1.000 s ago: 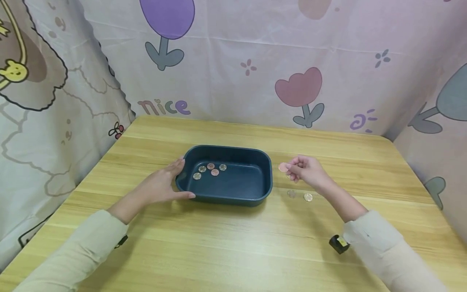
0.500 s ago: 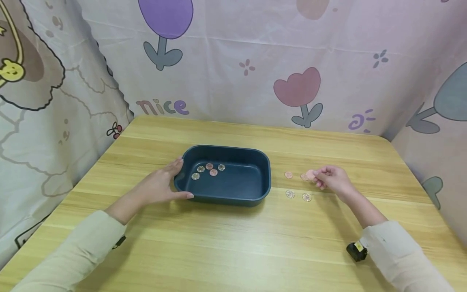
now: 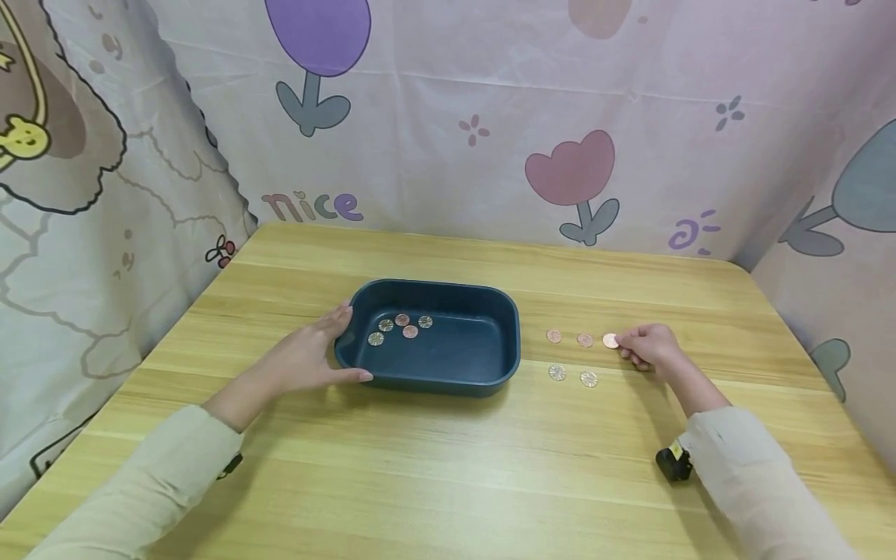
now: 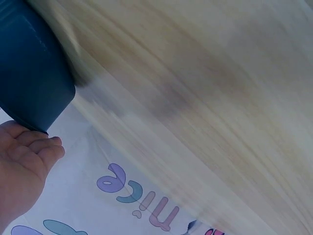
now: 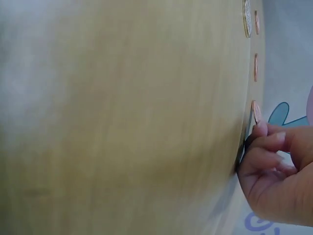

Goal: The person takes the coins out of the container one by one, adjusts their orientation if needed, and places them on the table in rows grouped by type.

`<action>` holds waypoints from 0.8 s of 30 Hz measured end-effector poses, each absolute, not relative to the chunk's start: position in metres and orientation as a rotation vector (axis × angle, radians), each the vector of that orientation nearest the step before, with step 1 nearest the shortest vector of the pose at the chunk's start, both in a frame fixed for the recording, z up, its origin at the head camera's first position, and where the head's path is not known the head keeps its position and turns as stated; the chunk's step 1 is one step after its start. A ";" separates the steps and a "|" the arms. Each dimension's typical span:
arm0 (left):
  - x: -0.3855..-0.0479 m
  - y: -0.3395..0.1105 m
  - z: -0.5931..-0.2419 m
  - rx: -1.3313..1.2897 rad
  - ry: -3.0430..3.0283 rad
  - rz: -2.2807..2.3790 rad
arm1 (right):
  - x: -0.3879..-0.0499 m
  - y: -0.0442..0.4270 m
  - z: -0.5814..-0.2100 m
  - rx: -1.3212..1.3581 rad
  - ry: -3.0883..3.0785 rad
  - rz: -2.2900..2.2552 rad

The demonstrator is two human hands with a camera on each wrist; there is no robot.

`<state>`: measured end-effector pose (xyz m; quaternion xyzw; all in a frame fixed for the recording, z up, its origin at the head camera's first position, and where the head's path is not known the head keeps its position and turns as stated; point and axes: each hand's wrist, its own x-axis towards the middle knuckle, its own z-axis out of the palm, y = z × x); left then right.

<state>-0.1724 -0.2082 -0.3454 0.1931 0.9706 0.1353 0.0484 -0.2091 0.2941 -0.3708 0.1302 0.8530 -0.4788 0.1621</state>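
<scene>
The right hand (image 3: 652, 346) pinched a round copper-coloured coin (image 3: 611, 341) between thumb and finger, low over the surface (image 3: 448, 474) of pale yellow wood-grain; whether that coin lay fully flat could not be told. Two more copper-coloured coins (image 3: 584, 340) lay flat in a row with it, set apart from each other, running back toward a dark blue rectangular tray (image 3: 428, 385) with rounded corners. Nearer the person, two gold-toned coins (image 3: 589, 379) lay side by side with a gap between them.

The left hand (image 3: 304, 358) gripped the tray's left end, its thumb along the near rim and its fingers against the end wall. Inside the tray, five coins (image 3: 410, 331) were gathered toward the left, two of them copper-coloured and three duller gold.

Both arms wore cream sleeves (image 3: 752, 467), and a small black device (image 3: 674, 463) with a yellow mark hung at the right wrist. Behind the surface stood a pale fabric backdrop (image 3: 434, 171) printed with a purple tulip, a pink tulip and the word "nice".
</scene>
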 end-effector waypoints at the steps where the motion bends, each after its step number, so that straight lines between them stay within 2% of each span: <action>1: -0.172 -0.208 -0.346 0.587 2.957 0.413 | -0.210 0.295 -0.371 0.393 2.430 -1.354; 17: -0.172 -0.209 -0.348 0.588 2.970 0.415 | -0.205 0.288 -0.367 0.448 2.577 -1.190; 24: -0.172 -0.208 -0.348 0.593 2.969 0.418 | -0.199 0.279 -0.355 0.251 2.825 -1.062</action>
